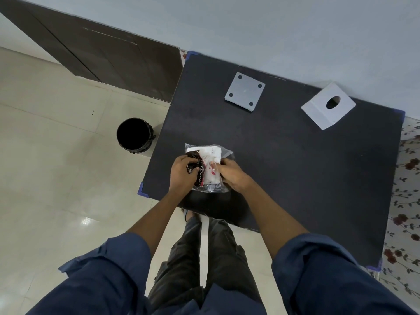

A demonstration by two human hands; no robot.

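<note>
One clear plastic bag (211, 171) at the near-left edge of the dark matte table (284, 167), crinkly. Inside are a white folded piece and a black one with red print; what they are is unclear. Left hand (181, 172) has its fingers curled round the bag's left side, and right hand (234, 175) pinches the right side. Two white pieces further back, well apart from the bag: a flat square plate (245, 92) with four holes, and a block (328, 105) with one round hole. One round black bin (134, 135) on the tile floor.
</note>
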